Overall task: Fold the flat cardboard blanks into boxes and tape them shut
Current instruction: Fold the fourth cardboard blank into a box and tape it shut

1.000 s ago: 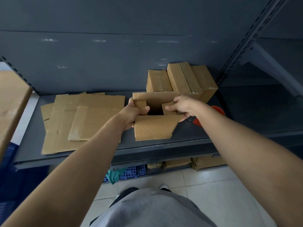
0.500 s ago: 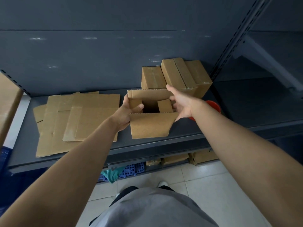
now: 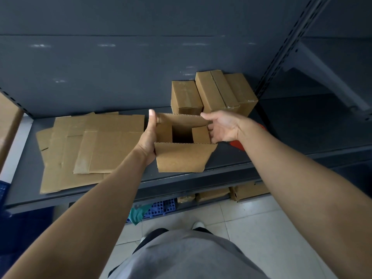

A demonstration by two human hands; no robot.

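Observation:
A half-folded cardboard box (image 3: 182, 158) stands on the grey shelf (image 3: 231, 164) with its top open. Its near flap hangs toward me, its far flap stands up, and two small side flaps lie folded inward. My left hand (image 3: 149, 137) holds the box's left side, the thumb pointing up at the left end of the far flap. My right hand (image 3: 223, 126) is spread with the palm facing the box; its thumb touches the far flap's right end and its fingers touch the right side flap. A pile of flat cardboard blanks (image 3: 96, 150) lies to the left.
Three closed boxes (image 3: 215, 93) stand against the shelf's back wall behind the open box. A red tape dispenser (image 3: 237, 146) shows partly behind my right wrist. A shelf upright (image 3: 281, 55) rises at the right. More cardboard (image 3: 247, 191) sits below, near the tiled floor.
My right hand let go of the right side flap and spread against the far flap. My left thumb moved off the left side flap and up to the far flap's end.

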